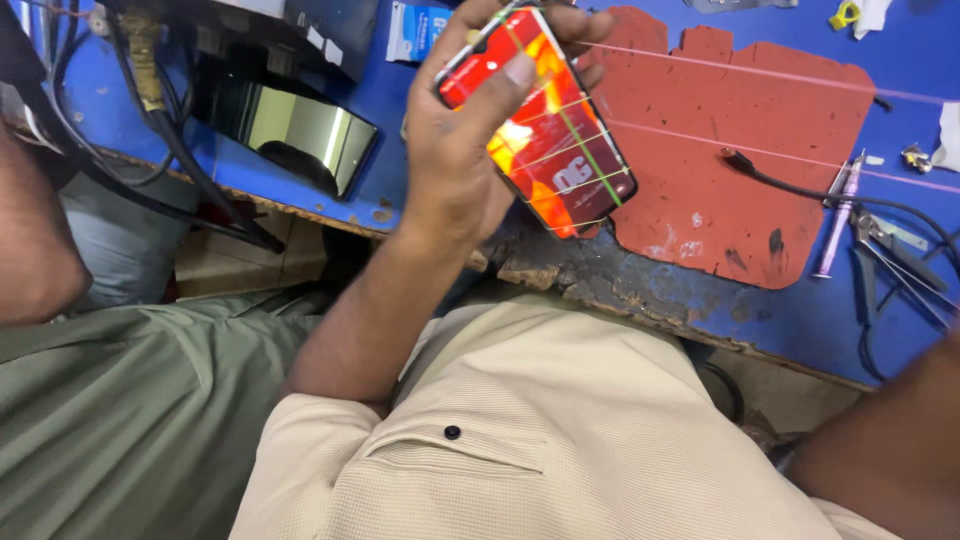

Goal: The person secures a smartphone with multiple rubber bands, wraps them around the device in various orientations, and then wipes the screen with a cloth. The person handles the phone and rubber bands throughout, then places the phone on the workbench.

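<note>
Cream shirt [540,440] foremost — left hand [455,150] grips lit phone [545,125] over red mat [730,150].

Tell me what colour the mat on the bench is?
Brick red mat, seen in the head view.

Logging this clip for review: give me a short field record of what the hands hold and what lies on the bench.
left hand: raised over the bench edge, gripping a phone, thumb on its screen
phone: lit screen in red and orange, crossed by thin coloured lines
right hand: not in view; only a forearm at the lower right corner
bench: blue top, front edge worn
mat: red, under and beyond the phone
tools: pale slim tool and pliers at right
cable: black, across the mat
</note>
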{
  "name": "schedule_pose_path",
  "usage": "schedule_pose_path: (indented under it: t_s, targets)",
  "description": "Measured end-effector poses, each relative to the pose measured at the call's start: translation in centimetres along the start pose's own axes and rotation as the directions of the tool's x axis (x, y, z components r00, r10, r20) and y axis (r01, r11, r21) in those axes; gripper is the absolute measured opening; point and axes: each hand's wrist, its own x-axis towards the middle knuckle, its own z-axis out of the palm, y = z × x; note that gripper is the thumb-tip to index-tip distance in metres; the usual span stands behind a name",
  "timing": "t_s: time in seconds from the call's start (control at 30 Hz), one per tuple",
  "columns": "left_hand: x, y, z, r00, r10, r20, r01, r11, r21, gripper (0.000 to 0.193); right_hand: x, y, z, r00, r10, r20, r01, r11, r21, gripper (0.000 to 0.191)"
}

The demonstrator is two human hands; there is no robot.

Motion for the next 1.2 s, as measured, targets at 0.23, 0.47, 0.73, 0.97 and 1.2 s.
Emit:
schedule_pose_path:
  t_s: [0.23, 0.47, 0.73, 0.97, 1.2]
  targets:
    - [-1.2, -4.0, 3.5, 0.998, -0.007, -0.062, 0.016, 0.989, 0.144, 0.037, -1.6, -1.7, 13.9, 0.742, -0.376, 0.555, 0.668, 0.342, -0.661, 0.031]
    - [-1.6, -0.2, 2.3, 0.977, -0.068, 0.204, 0.009, 0.961, 0.277, 0.07, 0.9, -2.2, 12.6, 0.982, -0.103, 0.156, 0.116, 0.99, -0.077, 0.027]
    - [-1.2, -0.2, 1.9, 0.928, -0.308, 0.209, 0.335, 0.936, -0.106, 0.06, 2.7, 2.3, 10.3, 0.961, 0.137, 0.24, -0.179, 0.97, 0.166, 0.029]
    - [-1.6, 1.0, -2.0, 0.925, -0.338, 0.171, 0.358, 0.928, -0.1, 0.054, 4.3, 2.9, 3.0, 0.971, 0.16, 0.177, -0.218, 0.898, 0.383, 0.029]
    - [-1.7, -2.5, 0.4, 0.983, -0.157, -0.095, 0.161, 0.986, 0.038, 0.041, -0.6, -0.8, 11.0, 0.904, -0.232, 0.36, 0.395, 0.777, -0.49, 0.038]
